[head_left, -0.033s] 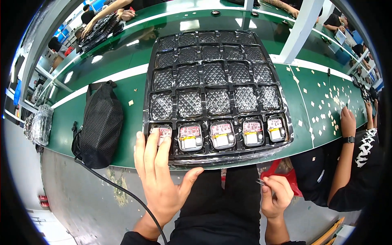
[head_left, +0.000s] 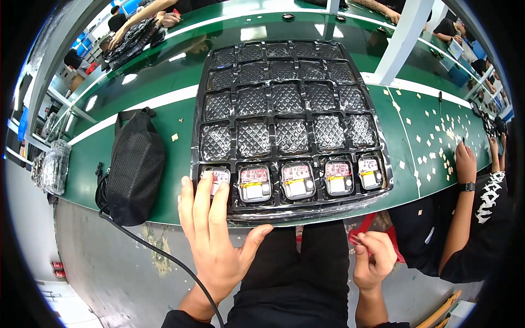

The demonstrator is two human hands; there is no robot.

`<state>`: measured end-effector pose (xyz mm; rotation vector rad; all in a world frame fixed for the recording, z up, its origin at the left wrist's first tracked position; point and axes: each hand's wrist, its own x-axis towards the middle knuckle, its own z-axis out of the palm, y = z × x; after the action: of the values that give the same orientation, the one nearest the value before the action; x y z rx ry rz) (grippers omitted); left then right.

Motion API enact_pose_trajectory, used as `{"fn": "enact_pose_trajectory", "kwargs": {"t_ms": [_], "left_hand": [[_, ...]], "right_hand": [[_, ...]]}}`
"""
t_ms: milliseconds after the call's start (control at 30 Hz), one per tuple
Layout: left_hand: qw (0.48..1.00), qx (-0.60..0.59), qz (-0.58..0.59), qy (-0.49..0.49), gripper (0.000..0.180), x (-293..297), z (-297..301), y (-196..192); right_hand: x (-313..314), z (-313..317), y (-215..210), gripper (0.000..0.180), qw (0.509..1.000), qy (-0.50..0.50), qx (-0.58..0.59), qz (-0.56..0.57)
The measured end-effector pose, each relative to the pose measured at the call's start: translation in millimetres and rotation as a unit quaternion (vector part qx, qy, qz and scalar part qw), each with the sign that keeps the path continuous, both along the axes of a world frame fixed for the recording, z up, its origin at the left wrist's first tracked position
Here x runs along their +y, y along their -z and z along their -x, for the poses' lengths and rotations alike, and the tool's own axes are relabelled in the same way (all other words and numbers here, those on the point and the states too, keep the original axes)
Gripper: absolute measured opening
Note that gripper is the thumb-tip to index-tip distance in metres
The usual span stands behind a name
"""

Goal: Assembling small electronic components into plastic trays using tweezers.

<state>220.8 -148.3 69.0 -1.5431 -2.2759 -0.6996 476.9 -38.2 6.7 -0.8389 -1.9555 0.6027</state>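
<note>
A black plastic tray (head_left: 277, 154) with rows of diamond-patterned pockets lies on the green bench. Its near row holds several small square electronic units, among them a unit (head_left: 298, 180) in the middle with red circuitry, a yellow strip and a silver-white block. My left hand (head_left: 219, 246) is open, fingers stretched and thumb out. Its fingertips are over the near-left unit (head_left: 221, 176), partly covering it; whether they touch is unclear. Off the bench's near edge, my right hand (head_left: 374, 259) pinches a thin shiny thing (head_left: 355, 239), mostly hidden by the fingers.
A black mesh bag (head_left: 135, 167) lies left of the tray, and a black cable (head_left: 164, 257) runs across my left forearm. A red strap or cloth (head_left: 398, 249) is beyond my right hand. At right, a co-worker's hand (head_left: 466, 163) is near scattered pale square pieces (head_left: 451, 134). A white post (head_left: 404, 41) rises behind.
My right hand has shifted slightly right and turned, so less of the thin shiny thing shows. My left hand stays nearly in place over the near-left unit.
</note>
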Motion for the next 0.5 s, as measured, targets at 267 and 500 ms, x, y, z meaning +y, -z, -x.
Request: {"fn": "enact_pose_trajectory", "kwargs": {"t_ms": [267, 500], "left_hand": [[0.934, -0.177, -0.308, 0.036, 0.082, -4, 28, 23], [0.826, -0.421, -0.373, -0.019, 0.050, 9, 74, 62]], "right_hand": [[68, 5, -10, 0.016, 0.991, 0.108, 0.069, 0.022], [77, 24, -6, 0.013, 0.994, 0.106, -0.033, 0.019]]}}
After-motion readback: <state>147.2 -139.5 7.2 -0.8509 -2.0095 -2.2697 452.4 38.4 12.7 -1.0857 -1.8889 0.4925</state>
